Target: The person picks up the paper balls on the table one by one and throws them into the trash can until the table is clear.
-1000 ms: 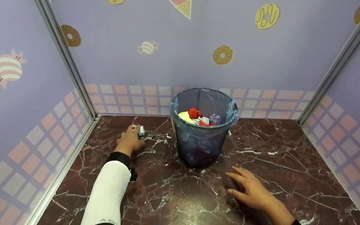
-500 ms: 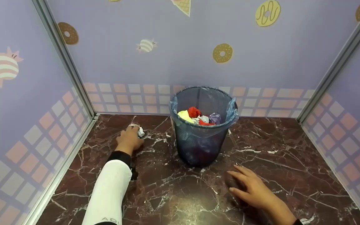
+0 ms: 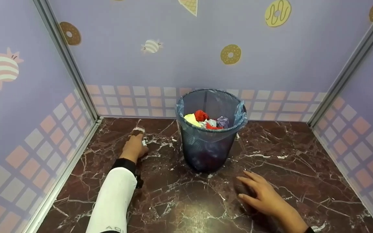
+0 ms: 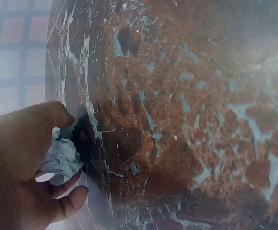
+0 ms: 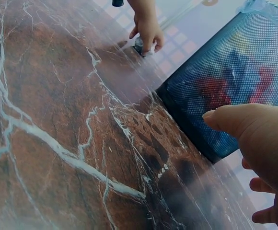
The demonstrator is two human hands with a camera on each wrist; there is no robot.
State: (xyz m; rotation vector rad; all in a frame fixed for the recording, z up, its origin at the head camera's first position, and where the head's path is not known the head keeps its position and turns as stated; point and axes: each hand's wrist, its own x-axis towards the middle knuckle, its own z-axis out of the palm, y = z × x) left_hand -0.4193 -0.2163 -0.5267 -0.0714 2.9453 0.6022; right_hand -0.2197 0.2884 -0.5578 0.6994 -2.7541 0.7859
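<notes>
Pale blue paper (image 4: 62, 160), crumpled into a wad, sits on the marble floor (image 3: 287, 181) to the left of the bin (image 3: 209, 129), near the left wall. The left hand (image 3: 135, 146) has its thumb and fingers curled round the wad; the left wrist view shows the thumb over the top and the fingers tucked beneath, so the grasp looks closed on it while the wad seems to be at floor level. The right hand (image 3: 261, 194) lies flat and relaxed on the floor in front of the bin, a little to its right, fingers spread, holding nothing.

The bin is a dark mesh basket with a blue liner (image 3: 241, 114) folded over its rim, and it already holds red, yellow, white and purple wads (image 3: 206, 121), heaped below the rim.

To do this pickup well, I judge the fingers should close fully under the wad before lifting, since crumpled paper is light and springy and can pop out of a shallow pinch. A straight lift clear of the floor, high enough to pass over the liner's edge, would avoid snagging the loose plastic or nudging the light bin. The flat right hand is close enough to steady the bin if it shifts.
</notes>
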